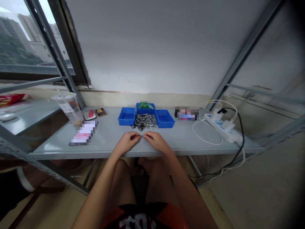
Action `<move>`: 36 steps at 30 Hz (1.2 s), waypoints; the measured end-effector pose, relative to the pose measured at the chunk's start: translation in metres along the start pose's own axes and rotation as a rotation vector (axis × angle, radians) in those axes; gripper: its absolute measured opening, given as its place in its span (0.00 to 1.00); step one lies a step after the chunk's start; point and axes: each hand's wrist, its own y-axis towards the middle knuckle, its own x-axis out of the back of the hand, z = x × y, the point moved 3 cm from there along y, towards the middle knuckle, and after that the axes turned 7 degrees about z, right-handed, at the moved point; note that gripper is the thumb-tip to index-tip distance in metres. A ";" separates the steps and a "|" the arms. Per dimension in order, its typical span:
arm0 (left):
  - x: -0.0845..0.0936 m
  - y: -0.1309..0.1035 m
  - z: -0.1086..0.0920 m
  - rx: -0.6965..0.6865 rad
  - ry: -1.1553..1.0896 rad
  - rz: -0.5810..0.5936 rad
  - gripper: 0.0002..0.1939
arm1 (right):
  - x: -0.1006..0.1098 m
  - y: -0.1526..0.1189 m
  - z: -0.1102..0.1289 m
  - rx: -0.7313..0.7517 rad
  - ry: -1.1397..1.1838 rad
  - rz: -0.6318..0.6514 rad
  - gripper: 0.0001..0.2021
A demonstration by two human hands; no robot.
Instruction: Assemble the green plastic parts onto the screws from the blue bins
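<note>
Near the front of the grey table, my left hand [130, 140] and my right hand [153, 139] meet with their fingertips almost together. Between them they pinch a thin dark screw [141, 136], too small to make out in detail. Just beyond the fingers lies a loose pile of silver and black screws [145, 121]. Three blue bins surround the pile: a left bin [127, 123], a right bin [165, 124] with a few thin pieces inside, and a back bin [145, 111] holding green plastic packets [145, 105].
A phone [83, 133] and a plastic drink cup [69, 108] sit on the left. Another blurred-out object [186, 113] lies right of the bins. Farther right, a white power strip [222, 127] trails cables across the table [114, 144]. Metal posts [245, 47] frame both sides. Someone's arm shows at lower left.
</note>
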 end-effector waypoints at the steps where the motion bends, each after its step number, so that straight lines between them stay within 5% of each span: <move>1: 0.000 0.000 0.000 0.001 0.007 0.001 0.12 | 0.000 0.000 0.000 -0.002 0.000 -0.003 0.10; 11: 0.001 -0.001 -0.001 0.004 0.017 -0.008 0.12 | 0.000 -0.001 -0.002 -0.059 0.144 -0.034 0.07; 20: 0.001 0.000 0.000 -0.013 0.013 -0.004 0.13 | 0.001 -0.002 0.006 0.103 0.053 0.019 0.05; 28: 0.000 0.001 0.002 0.009 -0.030 -0.013 0.13 | -0.002 -0.003 0.010 0.090 -0.034 0.042 0.06; 32: 0.001 0.001 0.003 0.075 -0.067 -0.055 0.17 | 0.008 0.000 0.001 -0.007 -0.050 -0.079 0.07; 36: 0.001 0.001 0.003 0.075 -0.068 -0.033 0.17 | 0.041 0.003 -0.013 -0.116 -0.117 -0.315 0.08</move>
